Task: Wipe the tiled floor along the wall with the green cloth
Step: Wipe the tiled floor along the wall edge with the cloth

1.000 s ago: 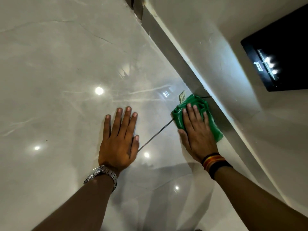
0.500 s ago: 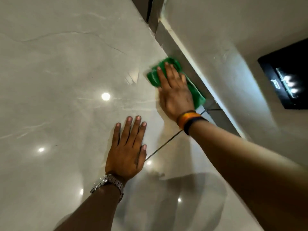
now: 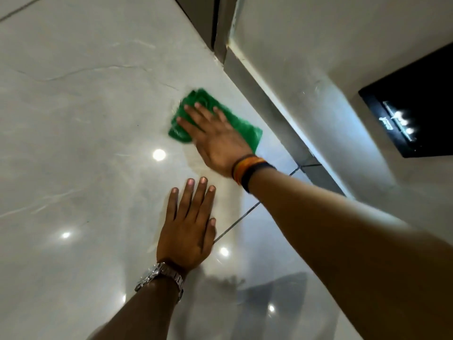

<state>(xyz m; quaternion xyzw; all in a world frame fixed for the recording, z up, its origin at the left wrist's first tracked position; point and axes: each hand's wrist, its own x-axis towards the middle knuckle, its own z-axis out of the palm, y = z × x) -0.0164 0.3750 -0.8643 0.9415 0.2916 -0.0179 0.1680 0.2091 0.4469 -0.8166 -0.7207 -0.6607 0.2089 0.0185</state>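
Observation:
A crumpled green cloth [image 3: 242, 127] lies on the glossy pale tiled floor [image 3: 85, 143], a short way left of the grey skirting [image 3: 269, 94] at the foot of the white wall [image 3: 318, 52]. My right hand [image 3: 215, 141] presses flat on top of the cloth, fingers spread and pointing up-left; it wears coloured wristbands. My left hand [image 3: 188, 227] rests palm-down on the floor nearer to me, fingers apart, holding nothing, with a metal watch at the wrist.
A dark grout line [image 3: 247, 213] runs diagonally between my hands toward the skirting. A black panel [image 3: 416, 114] with lights is mounted on the wall at right. A dark vertical gap [image 3: 215, 23] breaks the skirting at the top.
My right hand has slid the cloth forward along the wall and then leftward, away from the skirting. My left hand has stayed planted on the floor.

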